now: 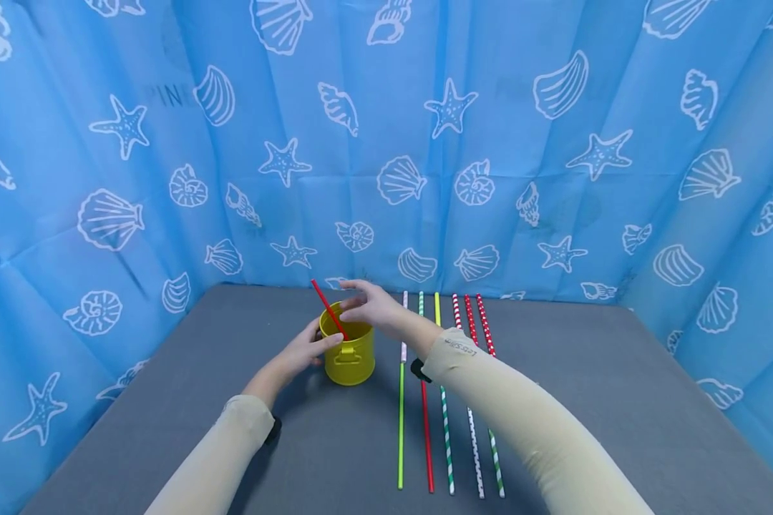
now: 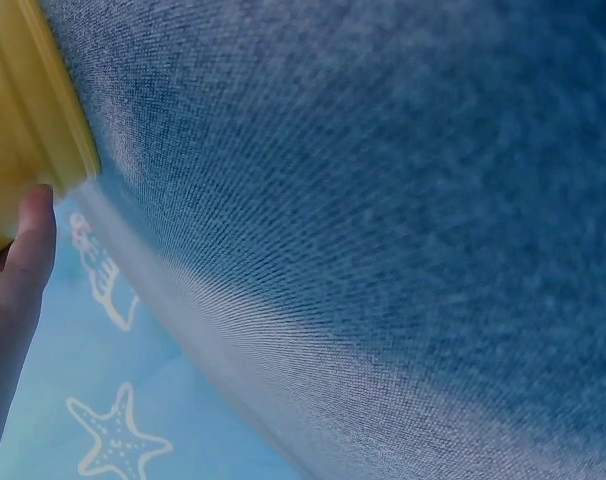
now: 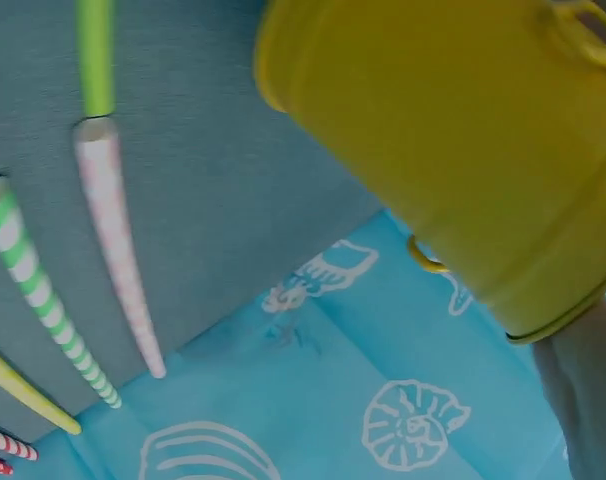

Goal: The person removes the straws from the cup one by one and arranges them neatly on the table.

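A yellow bucket [image 1: 350, 368] with small side handles stands left of the middle of the table. My left hand [image 1: 305, 350] grips its left side, the thumb lying across the rim and the fingers around the wall. Inside the bucket leans a plain red straw [image 1: 328, 307], its upper end tilted left above the rim. My right hand [image 1: 378, 312] hovers over the bucket's right rim with relaxed fingers, just right of the red straw and holding nothing. In the right wrist view the bucket [image 3: 453, 150] fills the upper right.
Right of the bucket, straws lie in two rows, among them a lime green straw [image 1: 401, 429], a red straw [image 1: 428, 443], a pink dotted straw [image 3: 116, 220] and a yellow straw [image 1: 437, 309]. My right forearm crosses over several. A blue curtain [image 1: 373, 129] hangs behind the grey table [image 1: 592, 372].
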A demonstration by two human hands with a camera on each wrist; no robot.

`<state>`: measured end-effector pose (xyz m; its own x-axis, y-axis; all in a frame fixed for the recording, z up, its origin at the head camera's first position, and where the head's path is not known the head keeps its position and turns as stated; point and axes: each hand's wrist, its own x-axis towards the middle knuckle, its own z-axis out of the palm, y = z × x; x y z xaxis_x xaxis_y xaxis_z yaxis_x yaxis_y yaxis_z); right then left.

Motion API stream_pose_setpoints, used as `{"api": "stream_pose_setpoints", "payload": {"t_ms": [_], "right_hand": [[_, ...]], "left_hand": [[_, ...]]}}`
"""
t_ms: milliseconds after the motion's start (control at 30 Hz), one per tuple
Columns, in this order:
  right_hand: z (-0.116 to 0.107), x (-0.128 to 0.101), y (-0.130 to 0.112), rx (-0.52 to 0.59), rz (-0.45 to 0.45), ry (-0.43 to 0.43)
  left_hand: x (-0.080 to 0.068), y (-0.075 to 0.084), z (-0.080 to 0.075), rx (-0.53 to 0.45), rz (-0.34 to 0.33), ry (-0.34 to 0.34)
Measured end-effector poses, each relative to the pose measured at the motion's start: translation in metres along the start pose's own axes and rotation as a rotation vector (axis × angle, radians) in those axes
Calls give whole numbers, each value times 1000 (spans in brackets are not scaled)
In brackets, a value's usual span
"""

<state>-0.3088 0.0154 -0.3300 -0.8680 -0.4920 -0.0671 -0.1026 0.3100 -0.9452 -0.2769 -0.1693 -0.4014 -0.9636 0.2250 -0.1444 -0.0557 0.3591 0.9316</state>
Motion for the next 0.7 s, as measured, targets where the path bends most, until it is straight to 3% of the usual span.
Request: {"api": "stream_pose_setpoints", "payload": {"t_ms": [200, 500, 700], "right_hand": [[10, 13, -6, -102, 59, -16], [34, 24, -5, -213, 56, 140], [39, 28, 0, -230, 29, 184]], "left_hand": [[1, 0, 1, -11, -6, 1], [-1, 1, -1, 1, 10, -8], [-4, 3, 1, -16, -3, -10]]}}
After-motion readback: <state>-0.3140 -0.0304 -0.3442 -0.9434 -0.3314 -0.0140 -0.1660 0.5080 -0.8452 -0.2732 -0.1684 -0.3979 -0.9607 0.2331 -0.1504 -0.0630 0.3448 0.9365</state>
